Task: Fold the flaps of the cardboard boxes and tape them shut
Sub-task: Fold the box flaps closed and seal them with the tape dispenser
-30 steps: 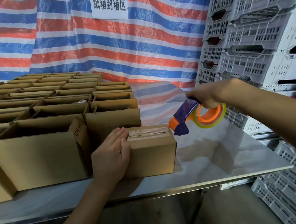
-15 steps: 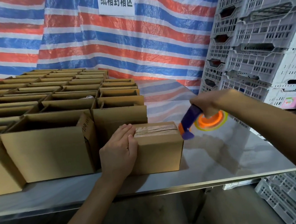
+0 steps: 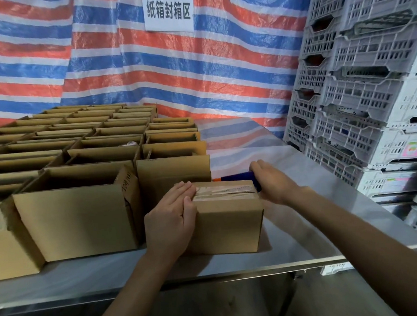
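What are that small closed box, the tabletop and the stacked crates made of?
The small closed box looks like matte brown cardboard, with glossy clear tape along its top seam. The tabletop seems polished stone or laminate: pale, veined, mirroring the striped sheet. The stacked crates look like moulded greyish-white plastic with lattice walls.
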